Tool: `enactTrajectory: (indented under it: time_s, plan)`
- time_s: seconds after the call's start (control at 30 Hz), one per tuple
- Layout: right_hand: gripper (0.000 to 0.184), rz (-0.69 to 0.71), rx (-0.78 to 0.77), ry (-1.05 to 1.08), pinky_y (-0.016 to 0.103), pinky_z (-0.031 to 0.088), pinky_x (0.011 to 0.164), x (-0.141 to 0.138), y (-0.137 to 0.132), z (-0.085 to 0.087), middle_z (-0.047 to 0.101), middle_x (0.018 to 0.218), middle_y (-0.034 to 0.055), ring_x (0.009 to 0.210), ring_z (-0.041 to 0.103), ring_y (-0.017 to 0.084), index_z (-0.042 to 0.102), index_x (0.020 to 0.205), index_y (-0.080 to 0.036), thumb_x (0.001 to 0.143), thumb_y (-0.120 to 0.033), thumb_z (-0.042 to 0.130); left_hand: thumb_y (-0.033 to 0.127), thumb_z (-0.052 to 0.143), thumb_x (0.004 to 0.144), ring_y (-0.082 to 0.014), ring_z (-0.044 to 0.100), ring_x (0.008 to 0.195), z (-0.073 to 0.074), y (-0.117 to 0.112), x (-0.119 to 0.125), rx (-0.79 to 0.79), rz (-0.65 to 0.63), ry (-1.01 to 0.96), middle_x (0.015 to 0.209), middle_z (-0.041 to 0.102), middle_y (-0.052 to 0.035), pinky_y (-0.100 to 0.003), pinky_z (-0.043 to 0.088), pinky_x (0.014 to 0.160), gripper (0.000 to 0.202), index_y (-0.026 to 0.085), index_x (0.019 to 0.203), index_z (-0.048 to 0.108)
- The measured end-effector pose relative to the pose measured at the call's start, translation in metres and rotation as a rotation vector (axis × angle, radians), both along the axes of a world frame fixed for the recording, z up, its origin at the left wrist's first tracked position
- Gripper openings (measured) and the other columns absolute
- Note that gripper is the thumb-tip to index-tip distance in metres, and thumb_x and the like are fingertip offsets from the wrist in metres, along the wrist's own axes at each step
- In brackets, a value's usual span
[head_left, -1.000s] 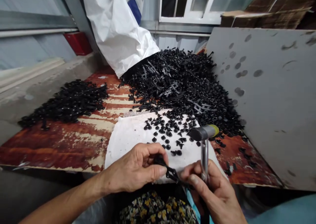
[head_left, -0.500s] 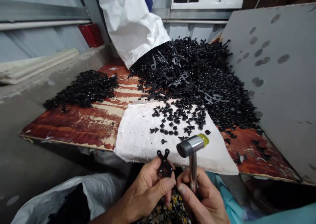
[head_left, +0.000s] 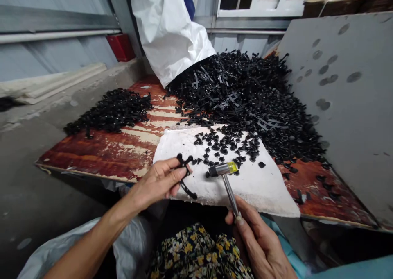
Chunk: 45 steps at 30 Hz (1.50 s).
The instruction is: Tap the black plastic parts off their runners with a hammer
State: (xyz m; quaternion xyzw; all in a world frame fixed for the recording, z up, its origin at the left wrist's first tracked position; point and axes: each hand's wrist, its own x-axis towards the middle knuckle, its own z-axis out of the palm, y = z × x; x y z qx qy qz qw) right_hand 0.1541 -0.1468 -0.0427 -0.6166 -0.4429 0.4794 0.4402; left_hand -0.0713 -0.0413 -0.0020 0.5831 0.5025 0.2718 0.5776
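Black moulded plastic runner (head_left: 184, 168), branched and studded with small mushroom-headed fasteners, sits pinched between the thumb and fingers of your left hand (head_left: 155, 181), just above the left part of a white padded cloth (head_left: 260, 193). Your right hand (head_left: 258, 246) has its grip closed around the steel shaft of a small hammer (head_left: 229, 191), whose steel head with a yellow tip (head_left: 222, 169) hangs over the cloth, near the runner. That short gap is the main hazard: a blow struck with the runner held this way could catch your left fingertips (head_left: 173, 167). Loose black fasteners (head_left: 227, 146) lie scattered on the cloth, and a hard knock could bounce them onto the peeling red-brown wooden worktop (head_left: 92, 156) or over its near edge. The runner's dangling end could also snag the hammer. Farther off, a large black heap of runners (head_left: 245, 98) spreads from a white woven sack (head_left: 168, 29) against a grey board (head_left: 346, 107); a careless reach could send it sliding onto the cloth.
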Motion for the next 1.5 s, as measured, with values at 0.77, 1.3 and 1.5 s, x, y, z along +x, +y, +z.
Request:
enactTrajectory:
  time_s: [0.77, 1.3, 1.5]
  plan:
    - [0.045, 0.118, 0.266, -0.295, 0.036, 0.049, 0.1, -0.024, 0.013, -0.03, 0.071, 0.115, 0.0124, 0.106, 0.067, 0.024, 0.057, 0.135, -0.017, 0.097, -0.034, 0.039, 0.049, 0.06, 0.081, -0.0039, 0.043, 0.044, 0.009, 0.044, -0.009, 0.002, -0.192, 0.029, 0.076, 0.063, -0.0045, -0.017, 0.03, 0.042, 0.045, 0.012, 0.106, 0.07]
    - [0.046, 0.243, 0.177, -0.319, 0.039, 0.038, 0.109, 0.001, 0.037, -0.013, 0.059, 0.137, 0.0107, 0.125, 0.056, 0.023, 0.05, 0.14, -0.02, 0.097, -0.035, 0.046, 0.028, 0.046, 0.09, -0.0154, 0.061, 0.075, 0.02, 0.017, -0.01, 0.396, -0.341, 0.281, 0.082, 0.067, -0.0035, -0.022, 0.043, 0.069, 0.025, 0.018, 0.089, 0.069]
    - [0.048, 0.223, 0.15, -0.336, 0.04, 0.038, 0.109, -0.006, 0.036, -0.01, 0.06, 0.136, 0.012, 0.125, 0.056, 0.024, 0.051, 0.14, -0.018, 0.096, -0.037, 0.045, 0.029, 0.043, 0.094, -0.018, 0.063, 0.083, 0.014, 0.017, -0.023, 0.486, -0.366, 0.428, 0.09, 0.069, -0.005, -0.023, 0.044, 0.075, 0.028, 0.019, 0.09, 0.069]
